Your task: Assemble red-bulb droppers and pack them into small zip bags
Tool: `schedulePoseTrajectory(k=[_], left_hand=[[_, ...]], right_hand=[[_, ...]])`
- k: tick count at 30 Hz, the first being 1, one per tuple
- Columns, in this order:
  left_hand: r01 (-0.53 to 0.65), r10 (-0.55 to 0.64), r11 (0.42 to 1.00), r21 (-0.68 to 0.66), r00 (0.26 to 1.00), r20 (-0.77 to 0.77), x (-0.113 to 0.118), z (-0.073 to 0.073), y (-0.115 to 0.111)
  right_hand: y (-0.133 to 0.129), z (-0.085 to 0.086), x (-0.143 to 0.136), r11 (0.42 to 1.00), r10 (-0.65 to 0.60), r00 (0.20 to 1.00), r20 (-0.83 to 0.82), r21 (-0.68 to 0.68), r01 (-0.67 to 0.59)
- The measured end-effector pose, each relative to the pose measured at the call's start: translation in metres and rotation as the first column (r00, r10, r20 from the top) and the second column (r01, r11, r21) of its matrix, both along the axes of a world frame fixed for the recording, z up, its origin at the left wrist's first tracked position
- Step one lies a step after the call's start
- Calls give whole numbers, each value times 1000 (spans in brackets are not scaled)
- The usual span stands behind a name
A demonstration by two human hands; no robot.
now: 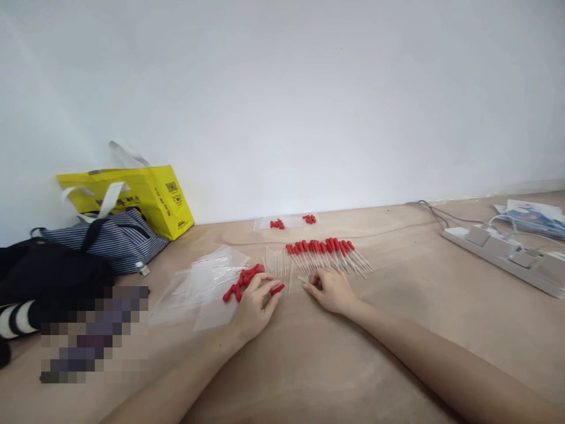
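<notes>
My left hand point(257, 303) holds a small red rubber piece point(278, 289) between thumb and fingers. My right hand point(330, 290) pinches a thin clear stick point(302, 280), its tip pointing left. Beside my left hand lies a pile of loose red pieces point(238, 285) on clear plastic bags point(216, 306). Behind the hands, bare clear sticks point(276, 262) lie side by side, and one more stick point(290, 277) lies nearer between the hands. To their right is a row of clear sticks with red tops point(329, 247).
Near the wall lies a clear bag point(291, 221) with red pieces. A yellow bag point(170, 203), a striped bag point(126, 238) and a black item point(57, 271) are at left. At right are a power strip point(507, 256), cables point(435, 210) and papers point(532, 215).
</notes>
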State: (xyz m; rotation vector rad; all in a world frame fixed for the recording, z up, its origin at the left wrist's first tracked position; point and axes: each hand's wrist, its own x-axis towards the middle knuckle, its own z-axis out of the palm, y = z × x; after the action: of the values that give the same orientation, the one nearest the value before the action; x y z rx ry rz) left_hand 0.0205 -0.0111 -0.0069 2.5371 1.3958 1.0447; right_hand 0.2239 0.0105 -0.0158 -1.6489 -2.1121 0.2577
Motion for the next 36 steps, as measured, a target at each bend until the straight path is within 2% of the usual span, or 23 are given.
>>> schedulePoseTrajectory(k=[4, 6, 11, 18, 24, 28, 33, 36], left_hand=[[7, -7, 1000, 1, 1000, -9, 2, -5, 3], [15, -14, 1000, 12, 999, -43, 3, -4, 3], [-103, 106, 994, 33, 984, -145, 7, -2, -1], [-114, 120, 992, 48, 982, -147, 7, -2, -1], [-146, 149, 989, 34, 981, -125, 8, -2, -2], [-125, 130, 991, 54, 986, -108, 9, -3, -1], [-122, 132, 988, 92, 986, -106, 10, 0, -4], [-96, 108, 991, 98, 986, -126, 10, 0, -5]], right_hand=[[1, -4, -2, 998, -15, 998, 61, 57, 11], [1, -6, -2, 996, 4, 1000, 21, 87, -6], [-3, -10, -3, 964, 223, 963, -153, 180, -195], [-13, -13, -8, 906, 368, 925, -94, 260, -334], [-14, -12, -8, 872, 390, 921, 14, 316, -374], [-17, -11, -10, 849, 422, 906, 27, 339, -406], [-17, -8, -10, 854, 387, 921, 33, 365, -372], [-16, -7, -8, 840, 365, 925, 106, 390, -377]])
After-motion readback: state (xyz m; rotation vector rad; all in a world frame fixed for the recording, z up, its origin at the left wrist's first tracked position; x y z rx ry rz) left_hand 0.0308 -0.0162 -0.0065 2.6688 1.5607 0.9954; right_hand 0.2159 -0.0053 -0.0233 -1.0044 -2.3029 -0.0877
